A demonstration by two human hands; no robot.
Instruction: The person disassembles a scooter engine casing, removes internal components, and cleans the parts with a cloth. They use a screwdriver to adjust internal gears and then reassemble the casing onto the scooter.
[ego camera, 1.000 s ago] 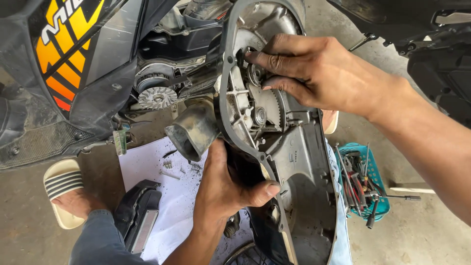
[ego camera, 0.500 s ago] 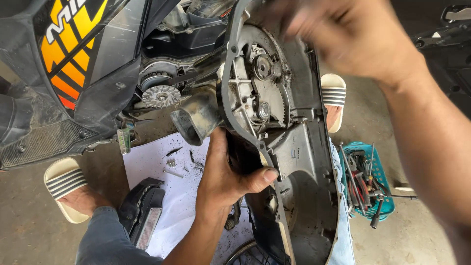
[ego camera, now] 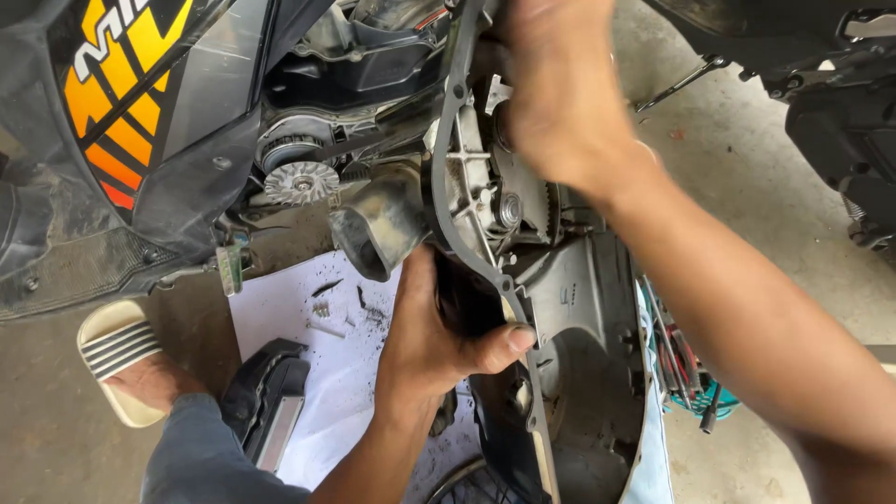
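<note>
While the person crouches by a scooter, both hands are on a big grey engine cover.

Cover: the cover (ego camera: 569, 308) stands on edge in the middle, its open inside facing up, with gears and ribs showing near the top.

Left hand: the left hand (ego camera: 439, 341) is closed on the cover's left rim, thumb on the thin edge, fingers wrapped behind.

Right hand: the right hand (ego camera: 551, 93) is pressed on the top inside of the cover. It is blurry, so I cannot tell if it grips anything.

Scooter: the black and orange panel (ego camera: 121, 121) fills the top left. Beside it sits a round finned wheel (ego camera: 301, 182) with a belt above it.

Duct: a dark, dirty duct (ego camera: 378, 229) sticks out just left of the cover, near the left hand.

Paper: a white paper (ego camera: 308, 345) lies on the floor under the left arm, with small screws (ego camera: 322, 308) and black crumbs on it.

Black part: a black part (ego camera: 266, 401) lies on the paper's left edge.

Sandal: a foot in a pale striped sandal (ego camera: 117, 359) is at the left.

Basket: a teal basket (ego camera: 695, 383) of tools is mostly hidden behind the right arm.

Hidden: the cover's bottom is cut off by the picture edge. The right arm blocks the floor to the right.
</note>
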